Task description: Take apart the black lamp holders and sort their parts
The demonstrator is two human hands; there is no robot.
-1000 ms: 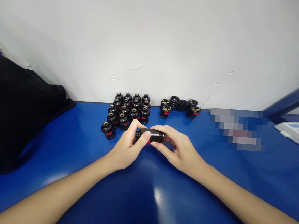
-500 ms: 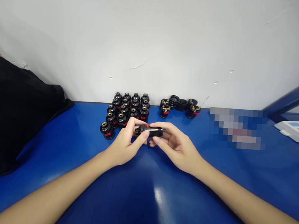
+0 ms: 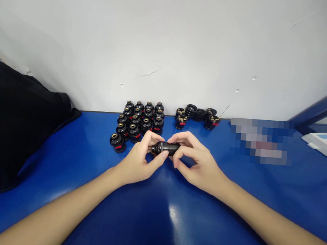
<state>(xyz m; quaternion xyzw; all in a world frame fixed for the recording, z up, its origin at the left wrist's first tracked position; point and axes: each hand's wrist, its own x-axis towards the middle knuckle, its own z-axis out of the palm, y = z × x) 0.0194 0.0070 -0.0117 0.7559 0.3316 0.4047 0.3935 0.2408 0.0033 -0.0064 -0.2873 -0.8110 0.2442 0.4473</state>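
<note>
Black cylindrical part (image 3: 167, 148), glossy, held on its side over the blue bench (image 3: 112, 216). The long axis runs roughly left to right. A narrow, stepped neck forms the left-hand end and widens through a rounded shoulder into a broader, smooth-walled body, along which light is reflected. The left hand (image 3: 140, 162) grips the part, thumb on the near side and forefinger on the far side. The right hand (image 3: 201, 162) surrounds the opposite end, which its fingers partly hide.
</note>
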